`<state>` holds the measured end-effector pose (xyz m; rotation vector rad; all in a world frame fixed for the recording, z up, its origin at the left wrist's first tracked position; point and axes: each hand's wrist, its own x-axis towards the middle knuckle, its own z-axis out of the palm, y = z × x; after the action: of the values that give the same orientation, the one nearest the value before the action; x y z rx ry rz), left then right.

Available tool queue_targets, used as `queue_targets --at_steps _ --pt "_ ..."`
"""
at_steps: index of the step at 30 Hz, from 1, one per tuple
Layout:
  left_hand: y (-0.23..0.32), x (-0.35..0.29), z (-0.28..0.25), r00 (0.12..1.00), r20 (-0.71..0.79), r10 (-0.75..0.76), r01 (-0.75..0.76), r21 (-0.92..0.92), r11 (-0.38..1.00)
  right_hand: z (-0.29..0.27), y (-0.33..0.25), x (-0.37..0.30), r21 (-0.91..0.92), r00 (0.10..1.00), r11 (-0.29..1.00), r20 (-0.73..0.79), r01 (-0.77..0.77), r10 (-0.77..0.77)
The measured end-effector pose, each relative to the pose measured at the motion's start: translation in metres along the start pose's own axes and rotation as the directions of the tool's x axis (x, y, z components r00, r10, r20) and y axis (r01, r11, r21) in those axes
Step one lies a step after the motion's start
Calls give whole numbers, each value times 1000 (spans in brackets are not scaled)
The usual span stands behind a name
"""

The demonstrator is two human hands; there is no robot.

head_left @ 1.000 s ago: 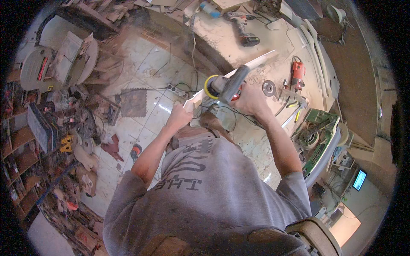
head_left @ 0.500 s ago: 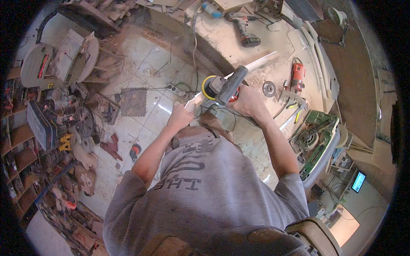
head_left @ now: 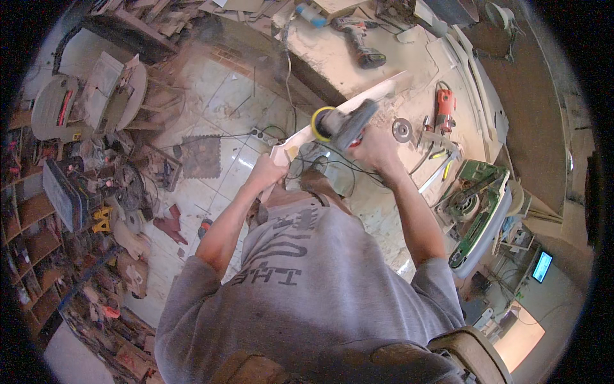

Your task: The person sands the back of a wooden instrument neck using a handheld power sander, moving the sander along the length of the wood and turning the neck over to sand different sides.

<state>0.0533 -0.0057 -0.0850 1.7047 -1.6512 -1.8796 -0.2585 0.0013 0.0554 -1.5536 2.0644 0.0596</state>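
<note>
Head camera, and here's the picture: a long pale wooden strip slants from lower left to upper right, out in front of the person's body. The left hand has it, the grip closed around the near end, so nearly all the length runs up and to the right of those fingers. Follow that axis out and the far end reaches over the dusty bench; whether it rests there, you cannot tell.

Now the right hand, and its grip is wrapped around a power tool, dark-bodied and blurred, lying right of the strip. Look at the yellow-rimmed pad! It sits at the strip's near half, on the left-hand side of the tool, beyond the left fingers. Touching the wood or just beside it? Too close to call from here. The left hand is the nearer one to the strip, directly on it; the right stands off with the tool between.
</note>
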Motion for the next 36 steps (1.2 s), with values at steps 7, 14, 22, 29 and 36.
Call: queue_targets --at_steps 7,14,22,29,36 --pt "26 -11 -5 999 44 8 -5 -64 998 -15 19 16 52 997 995 10 -79 79" --pt "14 -6 0 1000 7 -13 13 -85 996 -6 -8 5 -1 995 999 88 49 -48" --pt "8 -4 1 1000 -7 -2 2 -57 998 -21 -13 3 11 999 1000 53 11 -12" --pt "-26 7 17 970 -170 171 -110 317 942 -15 -22 -8 18 998 998 16 65 -66" --pt "21 -18 17 975 -143 171 -139 205 969 -29 -8 -7 80 1000 996 -12 26 -26"
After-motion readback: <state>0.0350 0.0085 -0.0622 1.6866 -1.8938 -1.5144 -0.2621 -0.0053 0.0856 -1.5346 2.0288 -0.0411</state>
